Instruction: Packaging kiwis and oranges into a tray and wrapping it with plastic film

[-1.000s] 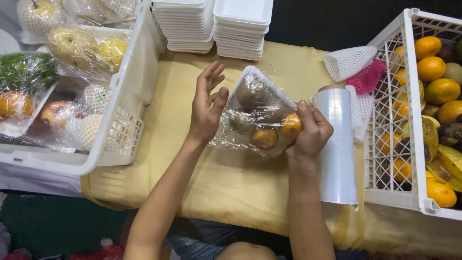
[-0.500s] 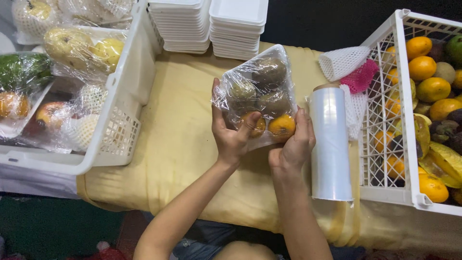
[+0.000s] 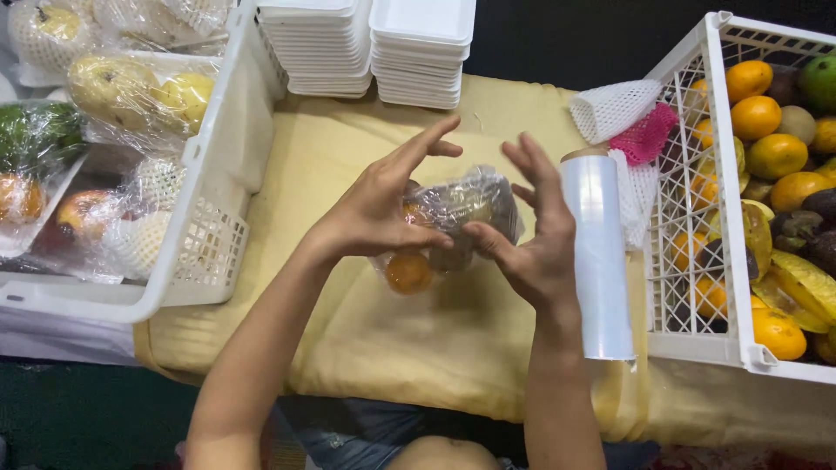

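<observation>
Wrapped fruit pack (image 3: 448, 222) held above yellow surface (image 3: 348, 339), between both hands; left hand (image 3: 379, 213) thumb-pinches left end, fingers splayed; right hand (image 3: 531, 239) presses right side, equally near; long axis runs lower-left to upper-right; film roll (image 3: 596, 257) just right.

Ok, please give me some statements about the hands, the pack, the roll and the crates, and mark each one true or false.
1. Both hands, left hand and right hand, touch the wrapped fruit pack. True.
2. The film roll lies left of the pack. False: it lies right of it, beside the right crate.
3. The right crate holds oranges. True.
4. The foam trays are stacked inside the left crate. False: they stand on the cloth behind the pack.
5. The pack holds an orange fruit. True.
</observation>
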